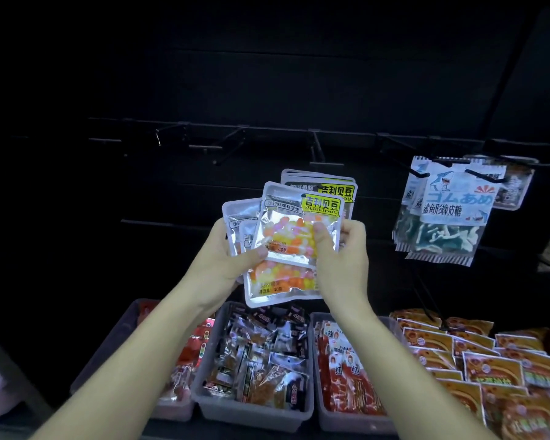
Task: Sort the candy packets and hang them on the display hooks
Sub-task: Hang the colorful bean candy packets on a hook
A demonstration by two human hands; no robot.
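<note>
Below the left grip, slightly to its left, a grey bin of red packets is seen. Black display hooks jut from the dark panel above both grips. The left grip is closed round the left edge of a fanned stack of jelly-bean packets, with its thumb laid on the front packet's lower corner. The stack is held upright between the grips, and its right edge is pinched by the right grip, thumb in front. Directly beneath the grips a middle bin of dark wrapped snacks is set. Up and right of the right grip, shark gummy packets hang on hooks. Orange packets are stacked below and to its right.
</note>
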